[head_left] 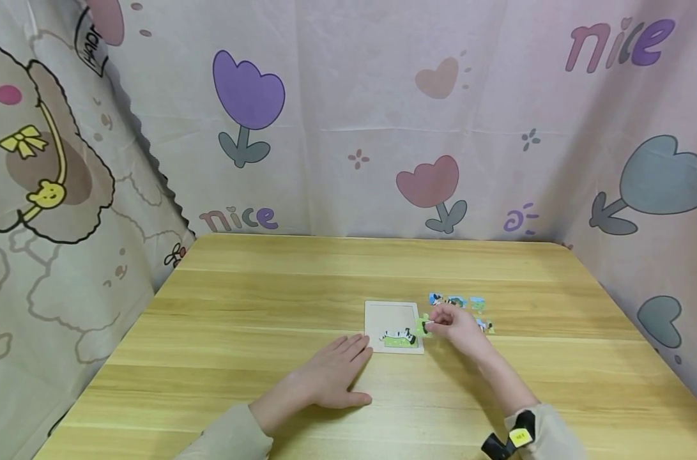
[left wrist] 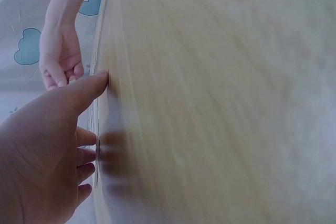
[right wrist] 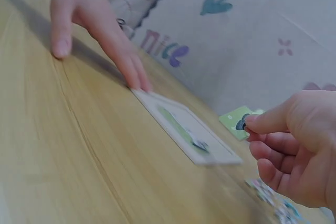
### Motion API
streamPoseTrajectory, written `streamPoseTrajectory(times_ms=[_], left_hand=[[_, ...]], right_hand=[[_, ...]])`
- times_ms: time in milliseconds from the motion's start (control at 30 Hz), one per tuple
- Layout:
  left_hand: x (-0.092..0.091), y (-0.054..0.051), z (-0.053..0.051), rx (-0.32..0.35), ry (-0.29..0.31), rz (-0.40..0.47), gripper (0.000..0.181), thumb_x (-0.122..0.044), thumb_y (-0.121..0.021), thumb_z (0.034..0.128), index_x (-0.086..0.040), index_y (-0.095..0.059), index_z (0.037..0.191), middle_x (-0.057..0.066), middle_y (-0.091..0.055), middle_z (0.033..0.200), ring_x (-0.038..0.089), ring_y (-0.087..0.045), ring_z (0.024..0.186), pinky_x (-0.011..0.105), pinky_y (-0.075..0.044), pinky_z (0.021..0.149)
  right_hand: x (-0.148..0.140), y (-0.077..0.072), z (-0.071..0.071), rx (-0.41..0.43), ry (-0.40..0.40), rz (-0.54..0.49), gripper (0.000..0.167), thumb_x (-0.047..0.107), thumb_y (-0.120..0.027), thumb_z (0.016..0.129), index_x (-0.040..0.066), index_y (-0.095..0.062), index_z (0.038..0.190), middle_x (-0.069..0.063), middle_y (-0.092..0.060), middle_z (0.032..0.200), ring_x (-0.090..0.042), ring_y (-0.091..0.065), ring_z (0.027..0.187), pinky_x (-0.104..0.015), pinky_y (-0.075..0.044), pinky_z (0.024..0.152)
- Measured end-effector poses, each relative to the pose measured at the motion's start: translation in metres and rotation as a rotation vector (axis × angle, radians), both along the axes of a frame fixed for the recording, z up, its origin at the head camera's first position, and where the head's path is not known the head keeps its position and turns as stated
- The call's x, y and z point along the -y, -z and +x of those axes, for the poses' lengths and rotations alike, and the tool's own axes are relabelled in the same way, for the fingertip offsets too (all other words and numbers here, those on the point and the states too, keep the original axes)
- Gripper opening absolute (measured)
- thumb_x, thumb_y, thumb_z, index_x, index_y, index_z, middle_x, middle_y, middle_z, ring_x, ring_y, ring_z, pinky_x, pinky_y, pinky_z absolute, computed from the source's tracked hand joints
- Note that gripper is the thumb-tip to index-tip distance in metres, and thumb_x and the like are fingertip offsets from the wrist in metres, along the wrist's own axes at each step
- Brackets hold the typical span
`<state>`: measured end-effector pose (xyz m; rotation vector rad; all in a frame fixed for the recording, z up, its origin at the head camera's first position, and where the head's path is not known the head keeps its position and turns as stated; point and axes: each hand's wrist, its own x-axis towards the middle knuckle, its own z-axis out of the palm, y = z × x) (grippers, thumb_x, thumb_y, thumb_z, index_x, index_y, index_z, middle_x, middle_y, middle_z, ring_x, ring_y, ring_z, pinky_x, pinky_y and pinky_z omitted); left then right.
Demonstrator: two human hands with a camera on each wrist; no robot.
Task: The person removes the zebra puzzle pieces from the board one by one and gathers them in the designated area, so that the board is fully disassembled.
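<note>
My right hand [head_left: 453, 324] pinches a green puzzle piece [right wrist: 235, 123] with a dark patch between thumb and fingertips. It holds the piece just off the right edge of a white puzzle tray [head_left: 390, 313]. Along the tray's lower part lies a joined strip of puzzle pieces [head_left: 400, 340], green with a black-and-white figure. Flat with spread fingers, my left hand [head_left: 335, 374] has its fingertips on the tray's lower left edge. In the left wrist view the left hand [left wrist: 47, 145] shows from the thumb side, and the tray is only a thin edge there.
Several loose puzzle pieces [head_left: 456, 301] lie right of the tray, some partly hidden behind the right hand. All rests on a wooden table [head_left: 256, 300]. Printed curtains [head_left: 337, 115] hang at its back and sides. A black strap with a yellow label [head_left: 519, 437] circles the right sleeve.
</note>
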<state>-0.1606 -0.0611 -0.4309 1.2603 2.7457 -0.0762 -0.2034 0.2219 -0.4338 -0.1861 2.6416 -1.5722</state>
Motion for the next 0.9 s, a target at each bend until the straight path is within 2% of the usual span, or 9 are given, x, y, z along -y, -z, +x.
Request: streamPoseTrajectory(times_ms=[200,367,533,633,900], left_hand=[[0.0,0.0,0.0,-0.004,0.005,0.005,0.082,-0.063,-0.041,0.0875,-0.005,-0.031,0.144,0.012,-0.022,0.151,0.023,-0.018,0.139,0.036,-0.017,0.112],[0.0,0.001,-0.001,0.01,0.004,0.012,0.082,-0.063,-0.041,0.0877,-0.005,-0.031,0.144,0.012,-0.022,0.151,0.024,-0.018,0.139,0.036,-0.017,0.112],[0.0,0.001,0.0,0.018,0.002,0.016,0.082,-0.063,-0.04,0.088,-0.005,-0.03,0.145,0.013,-0.021,0.151,0.024,-0.017,0.139,0.037,-0.016,0.112],[0.0,0.001,0.0,0.015,0.002,0.014,0.082,-0.063,-0.04,0.0881,-0.005,-0.03,0.145,0.013,-0.021,0.151,0.024,-0.018,0.139,0.037,-0.017,0.112],[0.001,0.002,0.001,0.008,-0.004,0.013,0.081,-0.063,-0.04,0.088,-0.005,-0.03,0.145,0.012,-0.022,0.151,0.024,-0.018,0.139,0.036,-0.017,0.112]], right_hand=[[-0.026,0.003,0.006,0.013,0.018,0.038,0.015,0.008,-0.07,0.08,0.0,-0.059,0.087,-0.003,-0.056,0.074,-0.013,-0.05,0.066,-0.021,-0.042,0.055],[-0.034,0.007,0.009,0.041,0.022,0.084,0.014,0.007,-0.069,0.08,-0.001,-0.059,0.086,-0.002,-0.056,0.071,-0.011,-0.048,0.06,-0.021,-0.042,0.049],[-0.03,0.007,0.01,0.014,0.021,0.199,0.013,0.006,-0.07,0.079,0.0,-0.063,0.086,-0.002,-0.06,0.074,-0.013,-0.053,0.067,-0.025,-0.045,0.06],[-0.028,0.007,0.01,0.0,0.019,0.234,0.013,0.005,-0.07,0.078,-0.002,-0.065,0.087,-0.003,-0.061,0.076,-0.014,-0.056,0.071,-0.029,-0.046,0.066],[-0.021,0.009,0.009,-0.05,0.029,0.319,0.005,0.004,-0.07,0.078,0.002,-0.068,0.082,0.0,-0.06,0.073,-0.013,-0.052,0.068,-0.026,-0.044,0.061]])
